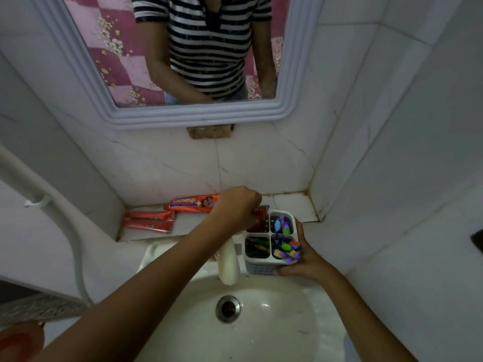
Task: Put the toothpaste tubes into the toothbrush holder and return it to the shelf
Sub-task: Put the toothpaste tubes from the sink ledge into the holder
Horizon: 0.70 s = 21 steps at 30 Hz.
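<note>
Left hand (239, 205) lowers red tube (258, 218) into holder (261, 266) — right hand (300, 262) steadying.

A white sink (300, 322) with a metal drain (228, 308); a framed mirror (300, 74) above.

The sink (261, 322) looks like glossy white ceramic, and its drain (228, 308) is shiny metal. The toothbrush holder (261, 267) seems matt white plastic with a perforated wall. The toothpaste boxes (150, 221) on the far left look like smooth printed cardboard. The wall tiles (261, 163) are polished, marble-like.
</note>
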{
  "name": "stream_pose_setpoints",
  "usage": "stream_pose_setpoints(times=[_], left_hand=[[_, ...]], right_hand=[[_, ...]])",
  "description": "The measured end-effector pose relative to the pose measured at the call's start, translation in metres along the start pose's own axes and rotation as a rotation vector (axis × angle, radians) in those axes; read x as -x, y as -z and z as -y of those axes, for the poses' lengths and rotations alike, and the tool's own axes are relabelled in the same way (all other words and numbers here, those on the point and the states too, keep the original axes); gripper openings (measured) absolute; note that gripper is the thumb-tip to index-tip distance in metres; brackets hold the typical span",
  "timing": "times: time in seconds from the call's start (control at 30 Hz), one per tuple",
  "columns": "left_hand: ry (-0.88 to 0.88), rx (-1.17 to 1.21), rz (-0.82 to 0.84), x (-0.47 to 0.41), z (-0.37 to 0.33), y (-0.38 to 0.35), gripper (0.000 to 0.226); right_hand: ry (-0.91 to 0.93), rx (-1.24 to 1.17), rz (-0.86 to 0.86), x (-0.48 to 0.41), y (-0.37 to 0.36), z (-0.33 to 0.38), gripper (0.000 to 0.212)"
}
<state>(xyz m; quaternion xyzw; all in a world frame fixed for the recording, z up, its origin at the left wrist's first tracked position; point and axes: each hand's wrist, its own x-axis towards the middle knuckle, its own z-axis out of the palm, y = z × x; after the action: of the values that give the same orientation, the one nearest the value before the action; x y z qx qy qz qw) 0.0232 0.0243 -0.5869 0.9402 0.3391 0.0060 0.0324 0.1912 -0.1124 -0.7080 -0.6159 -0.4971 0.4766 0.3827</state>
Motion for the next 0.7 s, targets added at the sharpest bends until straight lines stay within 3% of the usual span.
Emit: stream_pose_setpoints(times=[0.2,0.47,0.6,0.7], left_hand=[[0.003,0.046,0.015,0.0,0.0,-0.003,0.01],[0.032,0.098,0.011,0.001,0.001,-0.002,0.011],[0.033,0.107,0.003,0.002,0.001,-0.002,0.013],[0.054,0.123,0.025,0.003,0.001,-0.003,0.013]], right_hand=[[0.11,-0.056,-0.142,0.019,-0.014,-0.003,0.135],[0.31,0.013,-0.454,0.024,-0.032,0.007,0.096],[0.328,0.272,-0.711,0.029,-0.039,0.018,0.072],[0.357,0.505,-0.75,0.025,-0.036,0.019,0.047]])
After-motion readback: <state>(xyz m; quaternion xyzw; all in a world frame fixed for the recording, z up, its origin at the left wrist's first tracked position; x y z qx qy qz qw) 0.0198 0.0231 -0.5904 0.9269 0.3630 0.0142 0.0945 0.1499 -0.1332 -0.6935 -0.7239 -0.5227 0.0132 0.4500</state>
